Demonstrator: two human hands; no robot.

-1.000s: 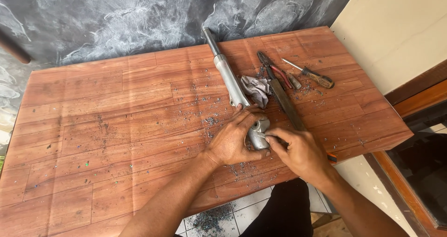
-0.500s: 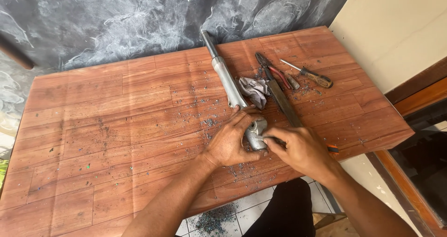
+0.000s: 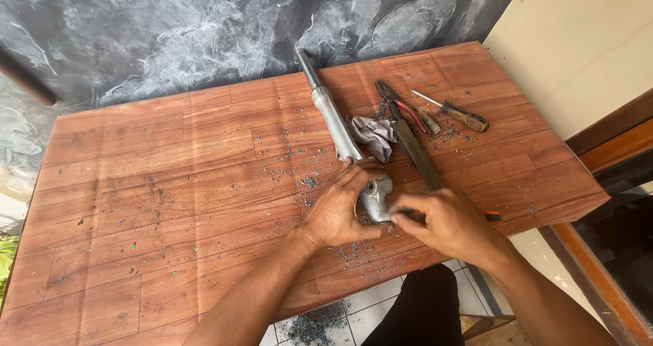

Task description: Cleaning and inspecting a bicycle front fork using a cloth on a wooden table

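The left hand (image 3: 338, 211) is curled around a small grey metal part (image 3: 376, 198) and presses it down on the wooden tabletop (image 3: 170, 183), near the front edge. The right hand (image 3: 442, 223) is closed, its fingertips touching the right side of this part; if it holds a tool, I cannot tell. Just behind lie a grey metal tube (image 3: 331, 115), a crumpled rag (image 3: 373, 135), pliers (image 3: 401, 108), a long file (image 3: 416, 154) and a screwdriver (image 3: 459, 113). Small metal shavings (image 3: 299, 176) cover the wood around.
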